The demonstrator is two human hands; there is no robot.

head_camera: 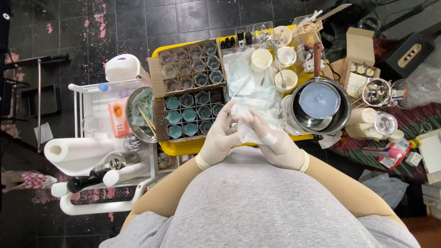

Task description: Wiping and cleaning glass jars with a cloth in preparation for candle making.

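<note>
both hands wear pale latex gloves and meet at the near edge of the yellow tray (183, 148). the left hand (219, 138) has its fingers curled together, pinching the left edge of a crumpled white tissue (247, 132). the right hand (278, 143) holds the tissue's other side, grip clamped on it with the fingers folded over the paper. the tissue sits between the two hands, just above the person's grey shirt.

at 10 o'clock from the hands lies a cardboard box of small teal moulds (189, 115), and beyond it at 11 o'clock a second box of grey moulds (190, 68). at 2 o'clock stands a steel pot of pale blue liquid (320, 103) with a wooden handle. at 12 o'clock are three white paper cups (262, 59), some with stirring sticks. at 9 o'clock a steel bowl (138, 115) rests on a white cart, and farther toward 8 o'clock lies a white paper roll (78, 154).
</note>
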